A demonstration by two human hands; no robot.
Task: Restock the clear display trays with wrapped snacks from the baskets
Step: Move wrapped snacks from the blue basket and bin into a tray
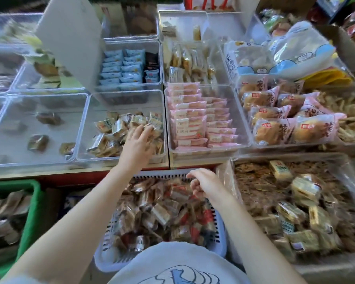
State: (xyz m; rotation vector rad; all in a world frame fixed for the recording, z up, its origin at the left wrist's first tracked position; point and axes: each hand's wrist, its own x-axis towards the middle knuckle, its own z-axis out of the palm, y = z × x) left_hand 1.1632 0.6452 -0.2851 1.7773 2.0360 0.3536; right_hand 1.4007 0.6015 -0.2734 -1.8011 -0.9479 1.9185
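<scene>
The person's left arm reaches far forward. The left hand (138,138) lies palm down with its fingers spread out flat. The right arm is bent and held closer to the body. The right hand (203,184) hangs lower, behind the left hand, fingers loosely curled under.

A snack shop's self-service display counter. Ahead of the hands, clear trays (123,128) hold sorted wrapped snacks: blue packets (121,68), pink packets (193,115), and bagged buns (285,119) to the right. Beneath the hands, a slatted basket (219,238) holds loose stock; a green crate (32,203) stands left.
</scene>
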